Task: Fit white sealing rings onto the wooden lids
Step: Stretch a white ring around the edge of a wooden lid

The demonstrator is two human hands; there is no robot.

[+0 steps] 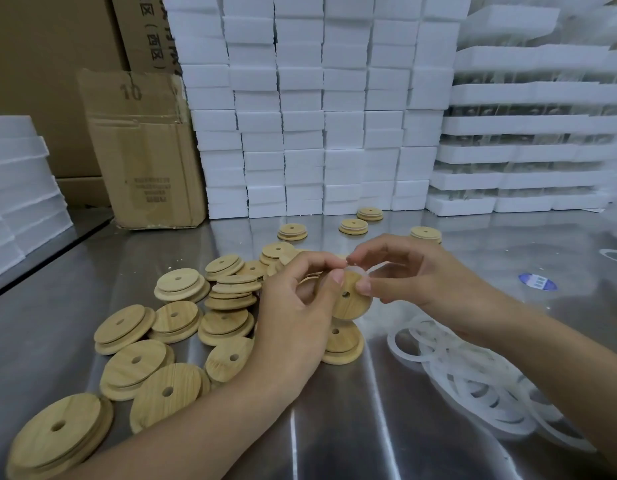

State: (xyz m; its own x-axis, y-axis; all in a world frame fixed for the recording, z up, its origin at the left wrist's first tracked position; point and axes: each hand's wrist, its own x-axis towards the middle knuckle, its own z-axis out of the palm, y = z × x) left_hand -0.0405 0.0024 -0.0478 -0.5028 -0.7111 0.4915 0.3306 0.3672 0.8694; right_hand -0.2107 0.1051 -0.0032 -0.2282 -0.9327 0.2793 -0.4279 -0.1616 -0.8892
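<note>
My left hand grips a round wooden lid with a centre hole, held upright above the steel table. My right hand pinches a translucent white sealing ring against the lid's top edge. Several bare wooden lids lie piled on the table to the left and under my hands. A heap of loose white rings lies at the right, partly under my right forearm. Further back stand several single lids, apparently with a pale ring round each.
Stacks of white foam boxes wall off the back of the steel table. A worn cardboard box stands at the back left. More foam blocks sit at the far left. A blue-and-white sticker lies at the right.
</note>
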